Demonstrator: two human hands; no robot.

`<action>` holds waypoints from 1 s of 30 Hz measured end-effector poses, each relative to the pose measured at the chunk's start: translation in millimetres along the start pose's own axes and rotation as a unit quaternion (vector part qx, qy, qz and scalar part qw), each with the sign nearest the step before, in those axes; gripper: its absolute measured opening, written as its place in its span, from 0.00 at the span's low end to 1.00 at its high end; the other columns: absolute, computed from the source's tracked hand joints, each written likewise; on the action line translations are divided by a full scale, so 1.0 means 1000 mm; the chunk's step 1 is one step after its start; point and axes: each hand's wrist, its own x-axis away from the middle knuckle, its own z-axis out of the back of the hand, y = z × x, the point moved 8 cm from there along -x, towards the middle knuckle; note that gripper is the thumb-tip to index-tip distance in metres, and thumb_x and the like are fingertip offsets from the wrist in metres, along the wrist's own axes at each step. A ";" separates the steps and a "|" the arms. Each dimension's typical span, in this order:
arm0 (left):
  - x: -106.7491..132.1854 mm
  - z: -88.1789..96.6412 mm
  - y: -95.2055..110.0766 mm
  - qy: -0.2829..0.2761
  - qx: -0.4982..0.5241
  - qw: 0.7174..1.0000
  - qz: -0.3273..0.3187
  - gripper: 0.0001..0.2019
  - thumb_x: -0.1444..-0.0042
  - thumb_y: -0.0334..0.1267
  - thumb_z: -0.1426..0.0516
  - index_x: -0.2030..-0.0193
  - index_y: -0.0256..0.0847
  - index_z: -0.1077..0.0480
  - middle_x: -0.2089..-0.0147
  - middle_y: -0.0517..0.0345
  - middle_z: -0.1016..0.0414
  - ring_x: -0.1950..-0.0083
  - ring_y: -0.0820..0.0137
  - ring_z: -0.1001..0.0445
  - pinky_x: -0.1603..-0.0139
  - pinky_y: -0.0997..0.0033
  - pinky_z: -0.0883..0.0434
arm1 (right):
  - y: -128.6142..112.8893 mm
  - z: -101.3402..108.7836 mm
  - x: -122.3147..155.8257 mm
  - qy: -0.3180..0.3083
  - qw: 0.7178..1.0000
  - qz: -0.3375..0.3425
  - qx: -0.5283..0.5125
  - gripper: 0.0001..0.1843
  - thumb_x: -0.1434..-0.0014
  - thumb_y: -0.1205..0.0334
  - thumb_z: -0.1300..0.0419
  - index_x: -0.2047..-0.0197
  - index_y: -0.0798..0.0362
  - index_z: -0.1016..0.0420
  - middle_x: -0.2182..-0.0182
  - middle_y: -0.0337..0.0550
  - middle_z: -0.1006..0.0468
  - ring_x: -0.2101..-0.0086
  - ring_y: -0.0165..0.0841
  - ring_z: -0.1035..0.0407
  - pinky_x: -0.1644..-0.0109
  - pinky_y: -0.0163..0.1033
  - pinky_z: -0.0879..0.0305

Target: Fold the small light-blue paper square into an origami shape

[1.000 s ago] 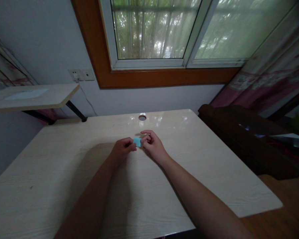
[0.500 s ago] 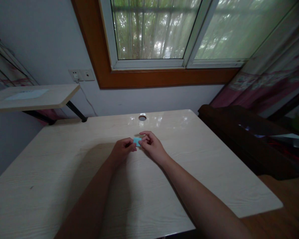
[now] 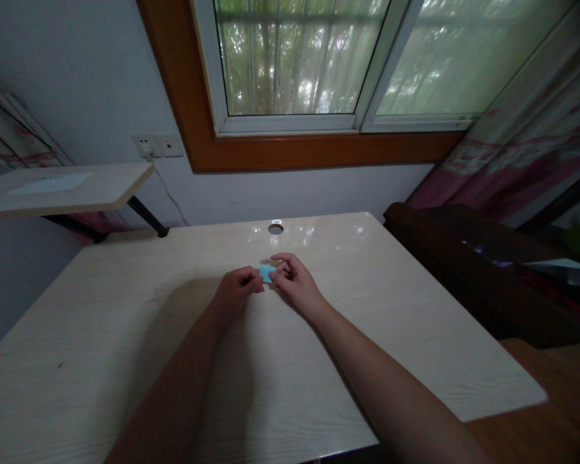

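Insp. note, ctr. of frame: my left hand is drawn in narrow, thumb and fingertips pinching the L edge of a small lt.-blue piece, approx. square and apparently thin, material n/c (not confirmed). My right hand has its thumb at the R edge of same, index finger lifted and extended toward upper L, other fingers curled; its grip looks light, but I cannot tell how firm. The piece sits between both hands, over the mid-part of the desk, just below the round cable hole; whether its underside touches the desktop, can't tell. Fold lines or layers, if any: too small to tell. Forearms come up from the bottom of frame, L one w/ a broad shadow beside it. Surroundings: raised shelf at L, w/ a pale sheet on top; wall outlets upper L; window top ctr.; dark furniture at R. Step in hand, my judgement: two-handed fingertip work on the piece, both edges under control. Next move calls for small finger adjustments, L pinch steady, R thumb working, min. arm travel. Risk, est.: piece slips or creases if the hands pull unevenly.
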 end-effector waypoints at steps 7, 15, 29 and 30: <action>0.001 -0.003 0.002 -0.021 -0.010 1.000 -0.006 0.12 0.43 0.41 0.42 0.73 0.37 0.27 0.73 0.57 0.24 0.69 0.71 0.28 0.64 0.73 0.33 | -0.005 -0.002 0.002 -0.010 0.999 0.011 0.031 0.19 0.42 0.59 0.39 0.47 0.48 0.33 0.73 0.33 0.32 0.74 0.27 0.35 0.69 0.35 0.40; 0.002 -0.004 0.006 -0.023 0.015 1.000 0.010 0.13 0.43 0.43 0.43 0.74 0.37 0.26 0.74 0.56 0.23 0.70 0.71 0.28 0.64 0.72 0.31 | -0.010 -0.002 0.003 -0.005 0.999 0.041 0.035 0.17 0.40 0.59 0.41 0.47 0.47 0.35 0.71 0.33 0.33 0.73 0.28 0.35 0.67 0.36 0.39; 0.001 -0.004 0.002 -0.032 0.005 0.999 0.004 0.12 0.44 0.42 0.42 0.73 0.37 0.27 0.74 0.57 0.23 0.71 0.72 0.27 0.65 0.73 0.31 | -0.010 -0.007 0.003 -0.012 0.999 0.044 0.007 0.18 0.38 0.60 0.42 0.47 0.46 0.40 0.71 0.32 0.36 0.75 0.26 0.38 0.71 0.34 0.42; 0.002 -0.004 0.003 -0.032 0.004 0.999 0.005 0.12 0.44 0.42 0.42 0.74 0.37 0.27 0.74 0.57 0.23 0.71 0.72 0.28 0.65 0.73 0.31 | -0.010 -0.008 0.003 -0.012 0.999 0.042 0.003 0.18 0.38 0.59 0.42 0.47 0.46 0.40 0.71 0.32 0.36 0.75 0.26 0.38 0.71 0.34 0.42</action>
